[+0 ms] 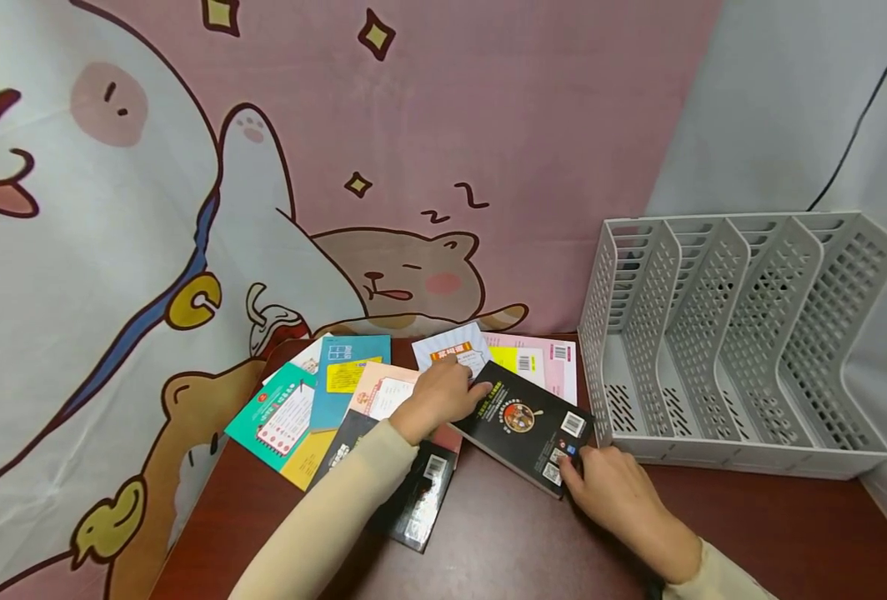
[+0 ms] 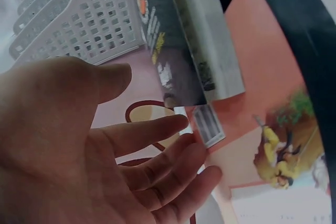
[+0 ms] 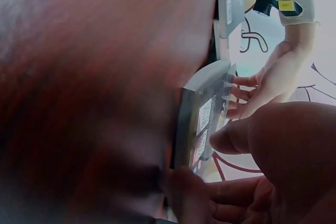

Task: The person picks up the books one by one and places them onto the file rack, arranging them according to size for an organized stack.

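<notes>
A thick black book [image 1: 522, 421], back cover up with a round food picture and barcode labels, lies slanted between the hands. My right hand [image 1: 616, 492] grips its near right corner, thumb on the cover and fingers at the edge; the right wrist view shows this thumb [image 3: 231, 139] over the printed labels. At the opposite end is my left hand [image 1: 439, 396], its fingers loosely spread with fingertips right at the book's corner. In the left wrist view, the left hand's thumb [image 2: 113, 82] stands apart from the book's end.
Several books and booklets, including a green one [image 1: 282, 417], a blue one [image 1: 349, 379] and a glossy black one [image 1: 413, 508], overlap at left. Pink and yellow booklets [image 1: 563, 367] lie behind the black book. A grey divided file rack [image 1: 744, 450] stands at right against the wall.
</notes>
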{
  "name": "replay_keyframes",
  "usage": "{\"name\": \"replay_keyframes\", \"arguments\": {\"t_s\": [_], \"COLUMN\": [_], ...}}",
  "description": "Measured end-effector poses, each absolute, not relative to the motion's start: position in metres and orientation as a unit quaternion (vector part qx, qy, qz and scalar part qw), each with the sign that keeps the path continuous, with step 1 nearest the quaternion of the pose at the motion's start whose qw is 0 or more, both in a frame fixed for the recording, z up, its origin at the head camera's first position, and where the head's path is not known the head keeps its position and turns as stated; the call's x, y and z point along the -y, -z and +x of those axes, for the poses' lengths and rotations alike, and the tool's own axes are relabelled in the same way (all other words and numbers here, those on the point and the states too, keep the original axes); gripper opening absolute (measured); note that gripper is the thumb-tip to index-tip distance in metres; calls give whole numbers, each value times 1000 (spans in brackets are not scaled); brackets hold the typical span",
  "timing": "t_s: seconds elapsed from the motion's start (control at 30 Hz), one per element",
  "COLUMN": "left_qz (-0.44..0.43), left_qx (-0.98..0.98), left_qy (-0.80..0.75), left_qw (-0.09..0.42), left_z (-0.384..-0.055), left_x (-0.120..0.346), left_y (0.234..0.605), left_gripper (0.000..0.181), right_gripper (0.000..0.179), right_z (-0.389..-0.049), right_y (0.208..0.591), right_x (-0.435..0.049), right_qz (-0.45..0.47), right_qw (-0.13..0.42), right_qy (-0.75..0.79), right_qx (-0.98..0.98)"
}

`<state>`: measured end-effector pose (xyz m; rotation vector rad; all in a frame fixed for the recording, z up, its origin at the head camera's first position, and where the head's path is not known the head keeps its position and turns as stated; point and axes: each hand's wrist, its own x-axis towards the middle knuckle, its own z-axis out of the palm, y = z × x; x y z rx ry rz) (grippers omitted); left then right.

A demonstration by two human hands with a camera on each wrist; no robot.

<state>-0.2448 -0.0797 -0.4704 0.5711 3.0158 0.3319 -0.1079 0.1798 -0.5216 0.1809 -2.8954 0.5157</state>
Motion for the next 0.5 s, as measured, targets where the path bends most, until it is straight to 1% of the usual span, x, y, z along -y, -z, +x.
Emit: {"name": "replay_keyframes", "arguments": {"t_s": [0.2,0.33,0.5], "left_qz": [177,174,168], "left_qx": [-979,-978,-975], "left_qy": [-95,-98,-129], "left_qw": [46,61,62], "left_z": [-250,-251,-256], "left_x": [74,71,71], "left_y": [478,478,476], "left_gripper": [55,54,51], "right_gripper": [39,38,36], "right_z": [-111,-112,-114], "right_y": [529,530,531], "right_x": [-179,-178,-177], "right_qz": [57,58,66], "right_qw": [109,113,119], "right_qy": [-168,-172,-173], "right_qx": [978,977,976]}}
